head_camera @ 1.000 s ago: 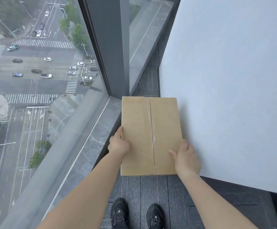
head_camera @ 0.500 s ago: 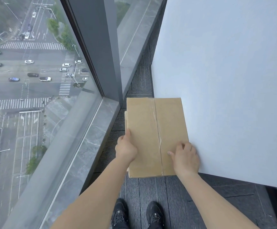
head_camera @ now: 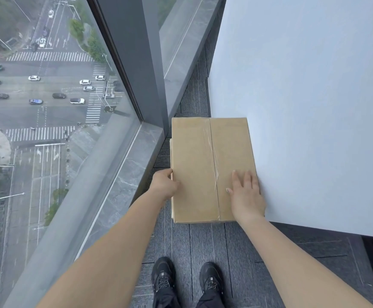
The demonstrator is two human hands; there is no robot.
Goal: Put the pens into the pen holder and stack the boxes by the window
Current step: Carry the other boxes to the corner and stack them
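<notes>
A brown cardboard box (head_camera: pixel 194 165) with clear tape down its middle lies on top of another box, of which only a thin paler edge (head_camera: pixel 171 156) shows on the left side. The stack stands on the grey carpet between the window sill and a white wall. My left hand (head_camera: pixel 163 185) grips the top box's left edge with curled fingers. My right hand (head_camera: pixel 245 194) lies flat on the box's top near its right edge, fingers straight. No pens or pen holder are in view.
A grey stone window sill (head_camera: pixel 123 181) and large glass pane run along the left, with a dark window post (head_camera: pixel 136 63) behind the boxes. A white wall (head_camera: pixel 314 107) borders the boxes on the right. My black shoes (head_camera: pixel 187 283) stand on the carpet below.
The top box has come down onto the lower box. My right hand has gone from gripping the box's near right corner to lying flat on its top.
</notes>
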